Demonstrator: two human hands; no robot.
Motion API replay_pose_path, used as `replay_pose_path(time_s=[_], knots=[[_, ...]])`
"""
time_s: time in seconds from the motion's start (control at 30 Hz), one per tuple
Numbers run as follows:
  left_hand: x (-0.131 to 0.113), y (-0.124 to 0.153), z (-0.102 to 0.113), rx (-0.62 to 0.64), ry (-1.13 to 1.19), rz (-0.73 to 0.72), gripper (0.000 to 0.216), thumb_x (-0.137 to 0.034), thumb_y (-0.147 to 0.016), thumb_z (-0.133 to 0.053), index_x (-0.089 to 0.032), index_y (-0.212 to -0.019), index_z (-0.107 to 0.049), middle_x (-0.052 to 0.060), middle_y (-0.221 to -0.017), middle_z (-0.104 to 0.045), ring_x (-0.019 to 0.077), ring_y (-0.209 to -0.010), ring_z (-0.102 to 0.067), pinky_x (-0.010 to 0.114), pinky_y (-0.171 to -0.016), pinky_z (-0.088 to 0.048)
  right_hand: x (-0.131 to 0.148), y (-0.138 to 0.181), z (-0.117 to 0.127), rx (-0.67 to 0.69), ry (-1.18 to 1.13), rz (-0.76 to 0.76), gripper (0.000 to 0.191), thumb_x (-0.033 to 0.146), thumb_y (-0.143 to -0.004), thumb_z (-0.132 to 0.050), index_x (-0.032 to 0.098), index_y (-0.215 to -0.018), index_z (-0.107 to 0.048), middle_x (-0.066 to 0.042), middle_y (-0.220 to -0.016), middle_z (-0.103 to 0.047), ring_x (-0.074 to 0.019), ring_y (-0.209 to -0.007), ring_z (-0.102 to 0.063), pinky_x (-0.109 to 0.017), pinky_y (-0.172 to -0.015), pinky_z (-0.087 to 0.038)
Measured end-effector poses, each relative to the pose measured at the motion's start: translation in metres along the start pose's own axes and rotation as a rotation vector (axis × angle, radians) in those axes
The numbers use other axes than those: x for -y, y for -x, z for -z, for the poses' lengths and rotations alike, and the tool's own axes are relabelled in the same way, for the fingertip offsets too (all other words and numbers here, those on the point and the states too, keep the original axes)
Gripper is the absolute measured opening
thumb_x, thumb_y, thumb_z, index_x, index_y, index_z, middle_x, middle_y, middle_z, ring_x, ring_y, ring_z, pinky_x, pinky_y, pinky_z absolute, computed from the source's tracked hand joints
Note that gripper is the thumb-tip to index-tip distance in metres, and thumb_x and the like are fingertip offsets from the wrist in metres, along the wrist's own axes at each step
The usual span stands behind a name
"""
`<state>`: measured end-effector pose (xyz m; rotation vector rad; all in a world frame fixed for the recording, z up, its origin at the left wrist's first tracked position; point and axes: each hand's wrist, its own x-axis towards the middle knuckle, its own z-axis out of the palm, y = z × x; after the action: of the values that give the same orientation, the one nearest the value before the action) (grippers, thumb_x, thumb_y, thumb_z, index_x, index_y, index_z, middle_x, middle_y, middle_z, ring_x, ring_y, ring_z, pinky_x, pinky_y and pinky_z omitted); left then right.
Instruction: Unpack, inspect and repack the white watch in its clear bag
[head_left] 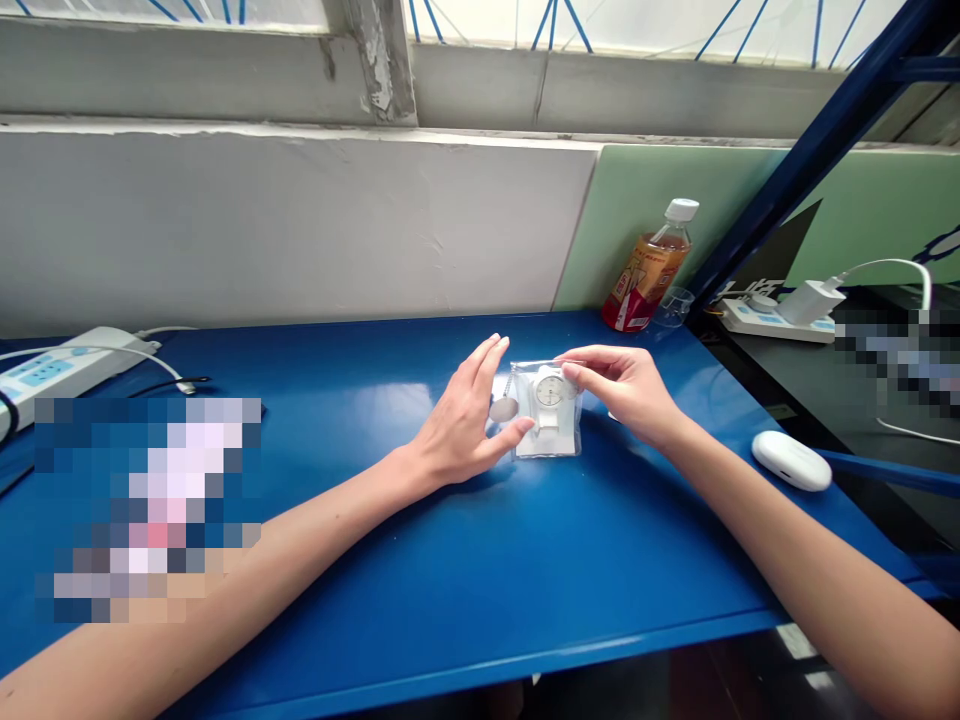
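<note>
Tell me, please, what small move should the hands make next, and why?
Probably the left hand should close gently on the left edge of the clear packet holding a white watch. The right hand seems to pinch its upper right corner, while the left is open, with its thumb over that left edge. A second hold would likely keep the packet steady.

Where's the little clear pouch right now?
In the head view, the clear pouch is just right of centre, between the left hand and the right hand.
</note>
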<state>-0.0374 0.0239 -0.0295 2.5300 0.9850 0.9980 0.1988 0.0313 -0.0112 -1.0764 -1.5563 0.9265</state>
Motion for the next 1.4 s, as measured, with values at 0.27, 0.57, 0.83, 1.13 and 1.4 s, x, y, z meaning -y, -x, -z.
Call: replay_pose_path(time_s=[0.27, 0.57, 0.83, 1.13, 1.4], knots=[[-0.001, -0.001, -0.003, 0.143, -0.068, -0.075, 0.096, -0.056, -0.078, -0.073, -0.016, -0.152, -0.028, 0.019, -0.149, -0.045, 0.0362, -0.141, -0.039, 0.053, -0.116, -0.035, -0.022, 0.004, -0.011, 0.034, 0.470, 0.169, 0.023, 0.035, -0.090, -0.063, 0.019, -0.098, -0.077, -0.008, -0.094, -0.080, -0.0224, -0.078, -0.073, -0.035, -0.069, -0.059], [-0.004, -0.004, -0.001, 0.229, -0.108, -0.025, 0.072, -0.059, -0.084, -0.065, -0.013, -0.137, -0.050, 0.020, -0.141, -0.054, 0.0342, -0.131, -0.051, 0.049, -0.110, -0.042, -0.009, 0.003, 0.010, 0.311, 0.762, 0.419, 0.030, 0.032, -0.094, -0.058, 0.016, -0.117, -0.069, -0.014, -0.119, -0.069, -0.0269, -0.112, -0.064, -0.044, -0.097, -0.054], [-0.001, -0.005, 0.002, 0.372, -0.209, 0.025, 0.085, -0.064, -0.086, -0.059, -0.009, -0.147, -0.040, 0.023, -0.153, -0.042, 0.0376, -0.145, -0.034, 0.056, -0.119, -0.026, -0.001, 0.005, 0.020, 0.591, 0.815, 0.295, 0.097, 0.062, -0.074, -0.075, 0.010, -0.149, -0.043, -0.020, -0.152, -0.047, -0.0368, -0.143, -0.039, -0.053, -0.115, -0.039], [0.005, -0.005, 0.008, 0.520, -0.215, 0.019, 0.096, -0.069, -0.089, -0.048, -0.008, -0.157, -0.018, 0.021, -0.164, -0.017, 0.0352, -0.152, -0.018, 0.052, -0.122, -0.018, 0.001, 0.006, 0.018, 0.665, 0.823, 0.110, 0.115, 0.073, -0.068, -0.072, 0.012, -0.156, -0.030, -0.014, -0.161, -0.033, -0.0384, -0.151, -0.020, -0.055, -0.119, -0.031], [0.003, -0.004, 0.006, 0.394, -0.180, 0.053, 0.092, -0.065, -0.084, -0.058, -0.006, -0.151, -0.031, 0.024, -0.153, -0.039, 0.0391, -0.144, -0.034, 0.052, -0.117, -0.033, 0.000, 0.006, 0.018, 0.639, 0.789, 0.096, 0.108, 0.070, -0.069, -0.073, 0.016, -0.154, -0.035, -0.014, -0.158, -0.039, -0.0405, -0.150, -0.023, -0.058, -0.118, -0.033]])
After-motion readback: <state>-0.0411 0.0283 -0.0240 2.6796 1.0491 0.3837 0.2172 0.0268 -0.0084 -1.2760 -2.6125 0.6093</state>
